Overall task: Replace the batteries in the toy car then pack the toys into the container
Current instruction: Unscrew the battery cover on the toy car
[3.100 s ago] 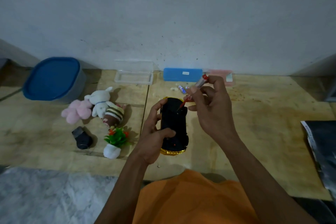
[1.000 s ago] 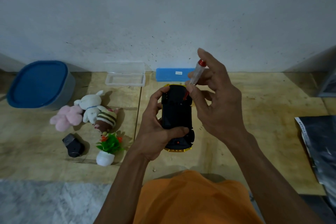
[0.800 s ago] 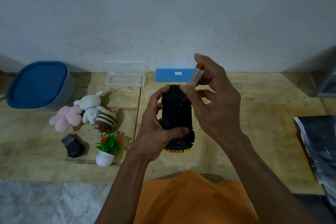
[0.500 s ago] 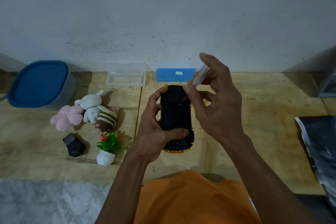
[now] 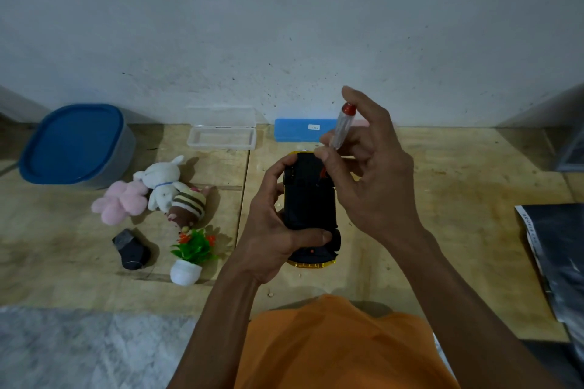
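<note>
Right at the center of the frame, the toy car is flipped belly-up, black underside facing the camera. Its long axis runs from the bottom of the picture toward the top, with a yellow bumper peeking out at the near end and a bit of yellow at the far end too. It's held up off the wooden worktop, which is pale plywood with a seam running up the middle, pushed against a plain grey-white wall.

The left hand comes in from below and cradles the car, thumb laid across the near end and fingers wrapped round the left side up to the far end. The right hand sits above the car's far end, thumb and fingertips pinched on a small screwdriver with a clear handle and red cap, tilted a little with its tip down at the underside.

Off to the left: a blue-lidded container, a pink plush, a white bunny plush, a striped plush, a fake potted plant and a small black object. Along the wall sit a clear plastic case and a blue case.
</note>
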Available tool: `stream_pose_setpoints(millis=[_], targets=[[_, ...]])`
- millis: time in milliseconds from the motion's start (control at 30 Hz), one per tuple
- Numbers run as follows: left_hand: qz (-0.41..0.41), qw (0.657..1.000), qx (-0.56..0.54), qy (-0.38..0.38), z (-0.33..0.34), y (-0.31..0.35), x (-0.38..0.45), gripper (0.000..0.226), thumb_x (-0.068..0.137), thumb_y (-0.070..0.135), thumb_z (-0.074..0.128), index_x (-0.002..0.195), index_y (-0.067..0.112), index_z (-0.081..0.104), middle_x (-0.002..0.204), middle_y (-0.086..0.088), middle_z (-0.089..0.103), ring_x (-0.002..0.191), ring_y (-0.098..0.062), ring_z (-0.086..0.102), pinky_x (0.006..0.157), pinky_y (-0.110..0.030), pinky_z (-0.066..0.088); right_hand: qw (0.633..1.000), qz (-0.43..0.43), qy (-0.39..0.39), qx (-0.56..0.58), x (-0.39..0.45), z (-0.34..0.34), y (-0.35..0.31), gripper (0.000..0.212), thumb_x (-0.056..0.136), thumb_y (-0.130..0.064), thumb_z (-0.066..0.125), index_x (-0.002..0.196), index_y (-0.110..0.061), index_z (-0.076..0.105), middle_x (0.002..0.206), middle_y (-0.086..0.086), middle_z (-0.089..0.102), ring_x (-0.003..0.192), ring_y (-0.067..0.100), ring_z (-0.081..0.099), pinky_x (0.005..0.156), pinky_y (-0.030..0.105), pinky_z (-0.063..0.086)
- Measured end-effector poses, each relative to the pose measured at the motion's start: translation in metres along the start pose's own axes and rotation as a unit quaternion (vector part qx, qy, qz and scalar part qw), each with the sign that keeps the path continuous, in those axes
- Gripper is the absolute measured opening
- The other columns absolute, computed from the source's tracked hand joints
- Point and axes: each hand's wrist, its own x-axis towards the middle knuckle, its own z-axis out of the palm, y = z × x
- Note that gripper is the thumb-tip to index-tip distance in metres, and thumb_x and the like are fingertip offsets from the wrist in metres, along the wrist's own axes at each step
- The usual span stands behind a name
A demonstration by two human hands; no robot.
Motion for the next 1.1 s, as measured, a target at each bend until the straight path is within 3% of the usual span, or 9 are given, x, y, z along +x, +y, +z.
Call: stream_pose_setpoints(millis=[133, 200, 300, 400, 467, 733, 933, 1100], targets=[[-0.012, 1.0, -0.012, -0.008, 0.0, -0.003, -0.001, 0.111, 0.051, -0.015, 0.084, 0.139, 0.042, 0.047, 0.131, -0.013, 0.057, 0.106, -0.038, 0.068, 0.081, -0.058, 0.06, 0.991, 0.1, -0.007, 0.091, 0.013, -0.005, -0.007, 0.055, 0.093, 0.002, 0.058, 0.14, -0.022, 0.042, 0.092, 0.0, 0.069, 0.077, 0.01, 0.071, 0.073, 0.03, 0.059], [-0.017, 1.0, -0.022, -0.008, -0.002, -0.004, -0.001, 0.112, 0.052, -0.016, 0.084, 0.14, 0.042, 0.047, 0.131, -0.013, 0.057, 0.107, -0.039, 0.068, 0.081, -0.057, 0.061, 0.99, 0.121, -0.05, 0.049, 0.02, -0.009, -0.006, 0.035, 0.093, -0.002, 0.058, 0.124, -0.02, 0.057, 0.083, -0.002, 0.066, 0.067, 0.012, 0.062, 0.063, 0.032, 0.054], [-0.016, 0.999, -0.037, -0.012, -0.004, -0.004, 0.0, 0.112, 0.054, -0.018, 0.083, 0.142, 0.039, 0.046, 0.132, -0.015, 0.057, 0.109, -0.039, 0.068, 0.081, -0.056, 0.061, 0.974, 0.128, -0.177, -0.056, 0.02, -0.008, 0.002, 0.018, 0.091, -0.012, 0.063, 0.103, -0.023, 0.069, 0.07, -0.024, 0.06, 0.073, 0.002, 0.063, 0.068, 0.026, 0.056], [-0.011, 0.999, -0.035, -0.011, -0.004, -0.003, 0.0, 0.111, 0.055, -0.018, 0.083, 0.143, 0.038, 0.046, 0.133, -0.014, 0.058, 0.11, -0.036, 0.068, 0.082, -0.054, 0.061, 0.948, 0.115, -0.26, -0.142, 0.012, -0.004, 0.009, 0.014, 0.088, -0.019, 0.064, 0.098, -0.025, 0.072, 0.081, -0.017, 0.067, 0.079, 0.006, 0.064, 0.072, 0.035, 0.057], [-0.009, 0.999, -0.036, -0.005, -0.005, -0.003, 0.0, 0.111, 0.054, -0.018, 0.082, 0.143, 0.038, 0.046, 0.134, -0.014, 0.057, 0.111, -0.035, 0.068, 0.083, -0.054, 0.061, 0.944, 0.109, -0.269, -0.16, 0.008, -0.001, 0.012, 0.015, 0.088, -0.022, 0.063, 0.099, -0.027, 0.073, 0.084, -0.01, 0.069, 0.078, 0.012, 0.064, 0.07, 0.038, 0.056], [-0.016, 0.999, -0.035, 0.004, -0.007, -0.009, -0.004, 0.111, 0.052, -0.016, 0.084, 0.142, 0.039, 0.048, 0.137, -0.012, 0.055, 0.111, -0.031, 0.069, 0.08, -0.048, 0.062, 0.94, 0.144, -0.277, -0.135, 0.002, 0.006, 0.019, 0.012, 0.086, -0.021, 0.068, 0.095, -0.028, 0.068, 0.083, -0.014, 0.065, 0.079, 0.008, 0.062, 0.072, 0.035, 0.055], [-0.008, 1.0, -0.019, 0.001, -0.006, -0.011, -0.009, 0.111, 0.054, -0.022, 0.084, 0.143, 0.035, 0.047, 0.136, -0.007, 0.057, 0.112, -0.026, 0.068, 0.078, -0.042, 0.063, 0.939, 0.163, -0.283, -0.104, -0.008, 0.008, 0.023, 0.018, 0.088, -0.017, 0.068, 0.104, -0.026, 0.069, 0.085, -0.024, 0.062, 0.083, -0.005, 0.06, 0.065, 0.008, 0.044], [-0.013, 0.999, -0.036, 0.008, -0.008, -0.013, -0.015, 0.108, 0.056, -0.026, 0.082, 0.14, 0.036, 0.05, 0.131, -0.009, 0.061, 0.107, -0.029, 0.071, 0.075, -0.042, 0.063, 0.942, 0.154, -0.281, -0.102, -0.011, 0.009, 0.016, 0.017, 0.087, -0.02, 0.069, 0.101, -0.03, 0.067, 0.094, -0.011, 0.063, 0.087, 0.002, 0.059, 0.067, 0.009, 0.041]])
